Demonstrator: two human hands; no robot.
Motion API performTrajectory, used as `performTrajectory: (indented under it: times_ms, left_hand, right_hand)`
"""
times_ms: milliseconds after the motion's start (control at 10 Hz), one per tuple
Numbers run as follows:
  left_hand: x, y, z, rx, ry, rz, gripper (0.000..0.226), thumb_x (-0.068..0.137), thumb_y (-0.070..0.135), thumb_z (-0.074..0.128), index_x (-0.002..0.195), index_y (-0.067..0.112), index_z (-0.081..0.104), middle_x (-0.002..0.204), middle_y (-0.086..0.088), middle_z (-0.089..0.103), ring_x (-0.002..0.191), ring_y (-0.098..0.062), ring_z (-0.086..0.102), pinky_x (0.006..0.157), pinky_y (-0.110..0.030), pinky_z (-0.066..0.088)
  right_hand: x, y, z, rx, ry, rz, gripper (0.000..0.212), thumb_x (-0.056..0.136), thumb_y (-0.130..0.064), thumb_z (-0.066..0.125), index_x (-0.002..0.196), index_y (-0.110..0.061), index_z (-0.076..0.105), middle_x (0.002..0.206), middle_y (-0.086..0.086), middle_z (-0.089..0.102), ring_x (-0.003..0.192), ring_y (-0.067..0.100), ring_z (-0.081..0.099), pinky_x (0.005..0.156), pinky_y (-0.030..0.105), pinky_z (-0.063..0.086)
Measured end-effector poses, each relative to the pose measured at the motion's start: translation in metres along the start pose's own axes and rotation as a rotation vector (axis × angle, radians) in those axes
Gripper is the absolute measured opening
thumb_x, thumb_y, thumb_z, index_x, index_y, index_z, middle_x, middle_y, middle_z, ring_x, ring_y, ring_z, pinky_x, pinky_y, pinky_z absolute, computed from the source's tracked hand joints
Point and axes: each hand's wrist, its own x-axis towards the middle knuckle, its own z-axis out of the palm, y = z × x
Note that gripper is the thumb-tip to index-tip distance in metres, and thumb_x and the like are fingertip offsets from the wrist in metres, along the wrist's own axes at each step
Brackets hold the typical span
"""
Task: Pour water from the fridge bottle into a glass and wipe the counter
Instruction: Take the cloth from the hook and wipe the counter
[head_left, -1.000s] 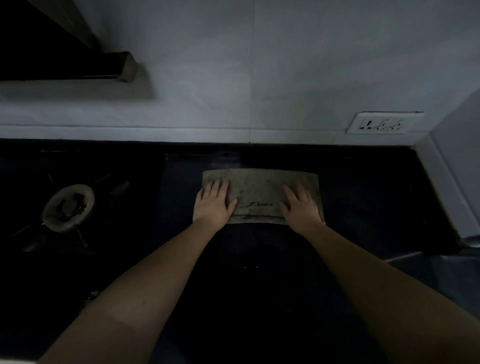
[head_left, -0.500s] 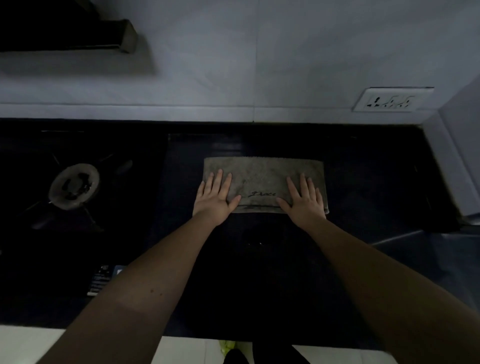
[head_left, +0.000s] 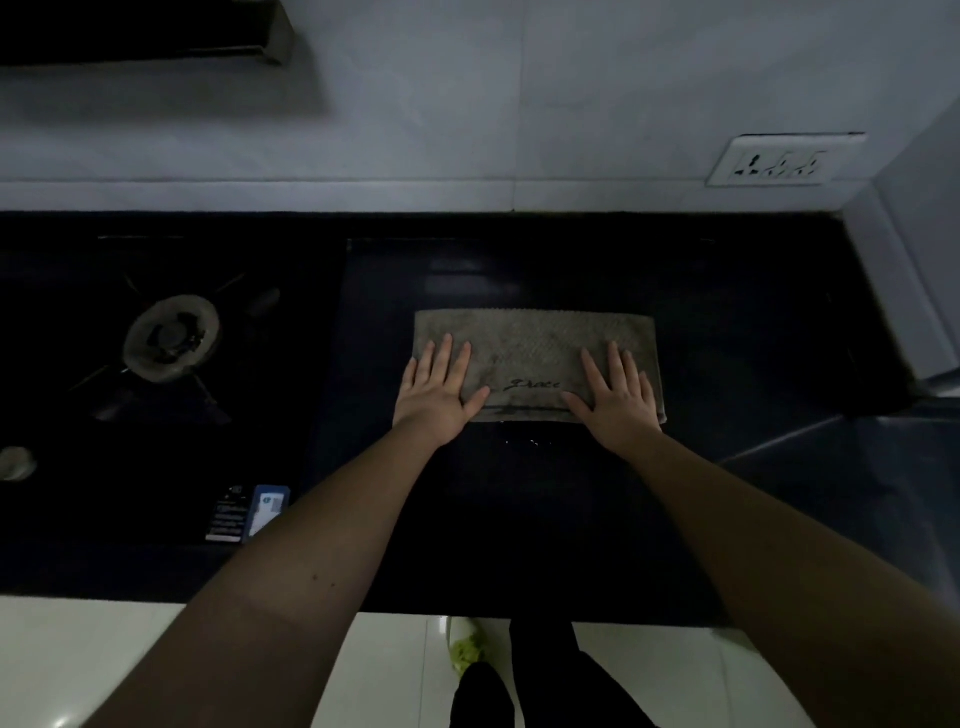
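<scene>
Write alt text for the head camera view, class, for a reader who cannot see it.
Both hands, left hand and right hand, press flat on a folded grey cloth on a dark counter. Small water drops glint just before the cloth; a gas burner sits to the left.

Over the last second my left hand (head_left: 435, 395) and right hand (head_left: 618, 397), both flat, have drawn the grey cloth (head_left: 535, 353) back from the wall toward my side of the dark counter (head_left: 737, 332). Small water droplets (head_left: 524, 441) now glint on the surface just nearer me than the cloth's near edge.
</scene>
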Motion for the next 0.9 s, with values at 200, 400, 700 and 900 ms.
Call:
performTrajectory:
  times_ms: [200,400,700,900]
  left_hand:
    - [-0.018,-0.002,0.009,-0.007,0.001,0.009,0.074,0.095,0.068,0.009,0.15,0.031,-0.023,0.157,0.003,-0.033,0.145,-0.016,-0.028,0.119,-0.038,-0.016]
    - [-0.035,-0.002,0.014,-0.005,-0.001,0.015,0.074,0.096,0.068,0.009,0.15,0.031,-0.023,0.158,0.002,-0.032,0.146,-0.017,-0.028,0.117,-0.037,-0.017]
    - [-0.052,-0.001,0.022,-0.005,-0.002,0.027,0.074,0.096,0.067,0.009,0.151,0.03,-0.022,0.158,0.001,-0.032,0.146,-0.018,-0.027,0.118,-0.038,-0.016]
    - [-0.064,-0.001,0.027,-0.01,-0.006,0.036,0.073,0.096,0.066,0.009,0.152,0.029,-0.022,0.157,0.001,-0.033,0.146,-0.018,-0.028,0.12,-0.04,-0.014]
  right_hand:
    - [-0.017,-0.002,0.008,-0.002,-0.001,0.004,0.075,0.093,-0.069,0.02,0.153,-0.036,-0.012,0.16,0.003,-0.024,0.148,0.022,-0.019,0.12,0.041,-0.007]
    - [-0.035,-0.004,0.015,-0.005,-0.002,0.01,0.074,0.094,-0.068,0.022,0.153,-0.036,-0.011,0.16,0.003,-0.023,0.148,0.022,-0.018,0.121,0.041,-0.006]
    - [-0.055,-0.004,0.024,0.008,-0.007,0.02,0.074,0.094,-0.069,0.022,0.153,-0.038,-0.011,0.16,0.002,-0.022,0.148,0.021,-0.018,0.121,0.041,-0.006]
    - [-0.068,-0.004,0.03,0.017,0.002,0.025,0.074,0.094,-0.068,0.023,0.153,-0.039,-0.01,0.161,0.002,-0.022,0.148,0.021,-0.018,0.12,0.04,-0.006]
